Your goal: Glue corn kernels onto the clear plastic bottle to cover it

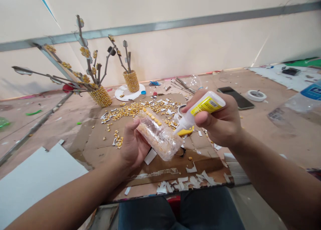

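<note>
My left hand point(134, 143) is closed around one end of a clear plastic bottle piece point(163, 139), held tilted above the cardboard. A row of yellow corn kernels point(152, 117) is stuck along its upper side. In my right hand point(220, 119) is a white glue bottle point(208, 104) with a yellow label, tipped nozzle down. The nozzle tip is at the plastic's right side; whether it touches, I cannot tell. Behind the plastic piece, loose corn kernels point(130, 110) lie scattered with paper scraps on a sheet of cardboard point(97, 123).
Two kernel-covered pots with twigs point(100, 95) point(131, 81) stand at the back left. To the right lie a phone point(235, 98), a tape roll point(256, 95) and a clear bottle point(296, 106). White board point(42, 183) rests at left; paper strips point(185, 183) line the front edge.
</note>
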`<state>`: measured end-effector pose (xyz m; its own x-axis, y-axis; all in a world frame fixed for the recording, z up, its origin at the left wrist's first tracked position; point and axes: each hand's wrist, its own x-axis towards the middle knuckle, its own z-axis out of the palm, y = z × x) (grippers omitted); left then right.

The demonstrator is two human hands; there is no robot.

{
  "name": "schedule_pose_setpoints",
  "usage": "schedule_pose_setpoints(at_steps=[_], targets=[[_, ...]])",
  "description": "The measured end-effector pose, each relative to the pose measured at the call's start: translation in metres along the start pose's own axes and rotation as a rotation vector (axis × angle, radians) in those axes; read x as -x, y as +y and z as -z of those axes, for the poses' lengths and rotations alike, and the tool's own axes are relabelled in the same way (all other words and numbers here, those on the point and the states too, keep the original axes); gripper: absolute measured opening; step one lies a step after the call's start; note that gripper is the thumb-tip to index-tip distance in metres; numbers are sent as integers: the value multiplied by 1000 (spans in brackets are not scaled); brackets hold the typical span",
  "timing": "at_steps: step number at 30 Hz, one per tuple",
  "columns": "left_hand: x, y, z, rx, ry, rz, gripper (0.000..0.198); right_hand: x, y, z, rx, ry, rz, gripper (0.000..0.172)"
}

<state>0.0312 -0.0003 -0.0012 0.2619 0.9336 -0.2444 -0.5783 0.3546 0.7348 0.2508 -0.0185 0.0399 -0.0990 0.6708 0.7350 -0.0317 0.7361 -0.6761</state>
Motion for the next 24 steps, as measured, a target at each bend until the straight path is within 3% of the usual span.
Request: schedule_pose_setpoints(at_steps=[24], targets=[[1,1,-2,-17,-15,-32,56,1,-4,2,9,-23,-64,34]])
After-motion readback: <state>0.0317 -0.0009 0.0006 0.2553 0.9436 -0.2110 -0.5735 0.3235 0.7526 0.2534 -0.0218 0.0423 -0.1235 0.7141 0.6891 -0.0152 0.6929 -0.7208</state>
